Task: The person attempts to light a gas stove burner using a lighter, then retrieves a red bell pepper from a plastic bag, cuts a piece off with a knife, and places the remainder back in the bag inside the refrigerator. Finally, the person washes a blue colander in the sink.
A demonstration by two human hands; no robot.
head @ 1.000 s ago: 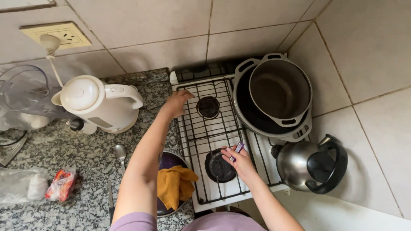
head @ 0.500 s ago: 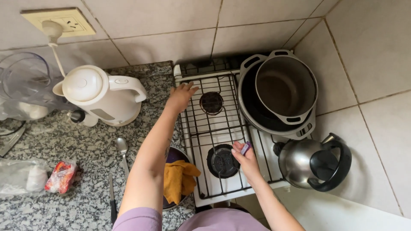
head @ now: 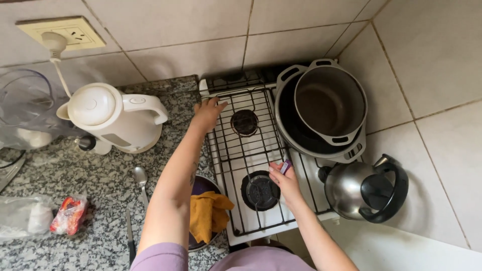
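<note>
The right hand [head: 284,179] pinches a small purple lighter [head: 286,166] just right of the front burner [head: 260,190], its long axis angled up and away. The left hand [head: 208,113], fingers spread flat, rests on the wire grate [head: 228,150] left of the rear burner [head: 244,122].

1. I am looking down at a home kitchen: a small white gas stove [head: 266,165] with a black wire grate is sitting in the corner where two pale tiled walls [head: 432,60] are meeting.
2. Stacked grey cooking pots [head: 326,108] are occupying the stove's far right corner, and a steel kettle [head: 364,188] is standing at its near right edge.
3. A speckled granite counter [head: 95,175] is adjoining the stove's left edge, carrying a white electric kettle [head: 113,118], a spoon [head: 140,178] and a yellow cloth [head: 208,213].
4. A plug is sitting in a wall socket [head: 63,32] above the counter's far edge.
</note>
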